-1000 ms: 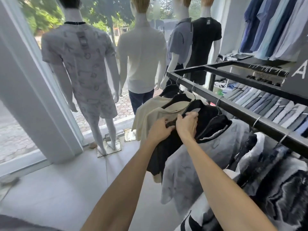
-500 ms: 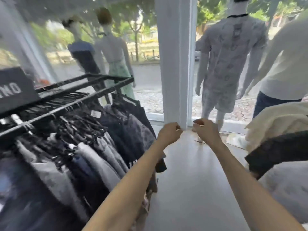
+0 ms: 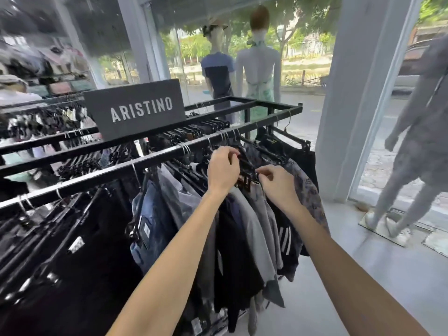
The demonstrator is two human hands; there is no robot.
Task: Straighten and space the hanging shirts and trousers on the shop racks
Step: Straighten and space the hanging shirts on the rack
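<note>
Near rail of black rack, right end, past ARISTINO sign. Left hand: fingers curled, pinching black clip hangers. Right hand just beside: fingers narrow, pinching same bunch. Grey and dark trousers hanging close-packed beneath both.

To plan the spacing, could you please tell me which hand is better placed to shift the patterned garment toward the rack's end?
Probably the right hand: it pinches the black hangers right beside the patterned garment; the left hand grips them farther from it.
</note>
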